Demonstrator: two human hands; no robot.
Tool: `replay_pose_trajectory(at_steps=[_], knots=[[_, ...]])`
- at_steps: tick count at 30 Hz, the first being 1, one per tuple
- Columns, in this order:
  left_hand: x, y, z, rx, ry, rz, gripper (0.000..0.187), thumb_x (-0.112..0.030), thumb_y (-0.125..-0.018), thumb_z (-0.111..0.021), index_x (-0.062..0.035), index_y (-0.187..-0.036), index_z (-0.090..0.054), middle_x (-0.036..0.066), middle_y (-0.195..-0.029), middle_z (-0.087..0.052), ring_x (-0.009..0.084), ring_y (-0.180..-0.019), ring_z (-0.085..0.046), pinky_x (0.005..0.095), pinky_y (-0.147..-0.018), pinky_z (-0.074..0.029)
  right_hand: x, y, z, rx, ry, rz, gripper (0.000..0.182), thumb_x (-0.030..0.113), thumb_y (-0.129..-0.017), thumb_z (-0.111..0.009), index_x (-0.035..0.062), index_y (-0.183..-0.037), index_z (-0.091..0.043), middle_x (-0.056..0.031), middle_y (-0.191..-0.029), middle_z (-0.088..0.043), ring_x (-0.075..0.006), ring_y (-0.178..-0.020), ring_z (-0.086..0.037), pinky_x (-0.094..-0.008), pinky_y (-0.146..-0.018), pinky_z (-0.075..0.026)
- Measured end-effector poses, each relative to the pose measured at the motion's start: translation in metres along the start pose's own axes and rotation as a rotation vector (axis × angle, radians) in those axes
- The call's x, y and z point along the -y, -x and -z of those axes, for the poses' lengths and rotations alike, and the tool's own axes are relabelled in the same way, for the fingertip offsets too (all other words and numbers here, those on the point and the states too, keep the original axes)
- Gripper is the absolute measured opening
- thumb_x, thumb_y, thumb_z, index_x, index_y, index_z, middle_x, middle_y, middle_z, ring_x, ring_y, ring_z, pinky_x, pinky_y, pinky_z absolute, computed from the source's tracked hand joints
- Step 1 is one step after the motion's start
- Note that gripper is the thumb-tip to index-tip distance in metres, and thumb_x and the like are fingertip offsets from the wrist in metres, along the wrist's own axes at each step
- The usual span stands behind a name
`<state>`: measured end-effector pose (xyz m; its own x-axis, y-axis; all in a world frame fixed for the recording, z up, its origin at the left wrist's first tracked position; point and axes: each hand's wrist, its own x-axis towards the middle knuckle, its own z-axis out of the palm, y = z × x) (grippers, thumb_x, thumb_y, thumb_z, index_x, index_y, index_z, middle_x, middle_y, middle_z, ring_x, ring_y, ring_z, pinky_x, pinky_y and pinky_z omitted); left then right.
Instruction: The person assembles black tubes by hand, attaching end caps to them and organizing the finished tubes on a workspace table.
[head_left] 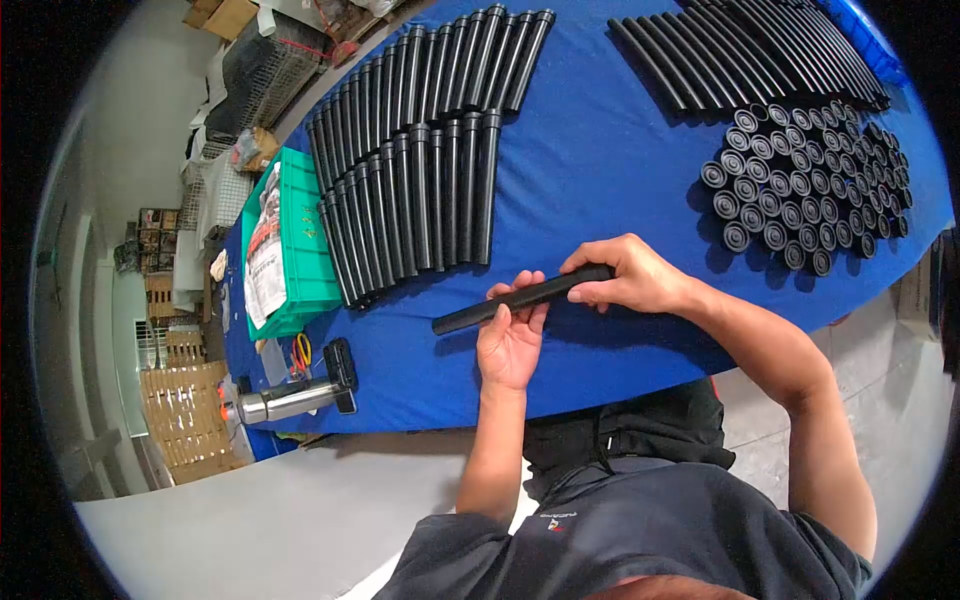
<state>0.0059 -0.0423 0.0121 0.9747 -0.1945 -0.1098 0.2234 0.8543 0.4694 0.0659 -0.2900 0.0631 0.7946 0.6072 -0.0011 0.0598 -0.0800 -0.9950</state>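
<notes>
A black tube (pixel 462 319) lies slantwise between my hands above the blue cloth, its lower end pointing left. My left hand (pixel 512 345) supports it from below near the middle, palm up, with the thumb and fingers around it. At the tube's upper right end, my right hand (pixel 640 278) is closed around it with thumb and fingers. Those fingers cover the end, so I cannot make out whether a cap sits there. Nearest on the left are two rows of black tubes with wider collared ends (pixel 420 200). Right of my hands is a cluster of round black caps (pixel 790 212).
Plain black tubes (pixel 690 60) lie side by side at the far right on the blue tablecloth (pixel 580 150). On the left stand a green crate (pixel 305 235) holding printed paper, scissors (pixel 302 352), a metal cylinder (pixel 290 400) and a black stand-like object (pixel 341 375).
</notes>
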Motion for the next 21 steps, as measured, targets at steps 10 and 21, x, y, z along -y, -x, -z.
replay_pose_trajectory(at_steps=[10,21], knots=[[0.0,-0.001,-0.003,-0.039,0.008,0.002,0.027,-0.014,-0.098,-0.063,-0.0034,-0.123,-0.06,0.022,-0.138,-0.057,0.0373,-0.137,-0.048,0.0516,-0.117,-0.041,-0.003,0.001,0.0,0.003,0.062,0.039,0.032,0.01,-0.086,-0.074,0.0016,-0.115,-0.063,-0.0149,-0.102,-0.065,-0.0324,-0.09,-0.067,-0.0403,-0.078,-0.054],[0.0,0.0,-0.003,-0.035,0.041,0.01,0.028,-0.013,-0.099,-0.062,-0.0014,-0.124,-0.06,0.024,-0.14,-0.056,0.0379,-0.14,-0.044,0.0516,-0.118,-0.04,-0.012,0.001,-0.004,-0.102,0.193,0.21,0.031,0.02,-0.085,-0.075,0.0021,-0.109,-0.066,-0.0136,-0.082,-0.067,-0.0266,-0.074,-0.067,-0.0375,-0.067,-0.052]])
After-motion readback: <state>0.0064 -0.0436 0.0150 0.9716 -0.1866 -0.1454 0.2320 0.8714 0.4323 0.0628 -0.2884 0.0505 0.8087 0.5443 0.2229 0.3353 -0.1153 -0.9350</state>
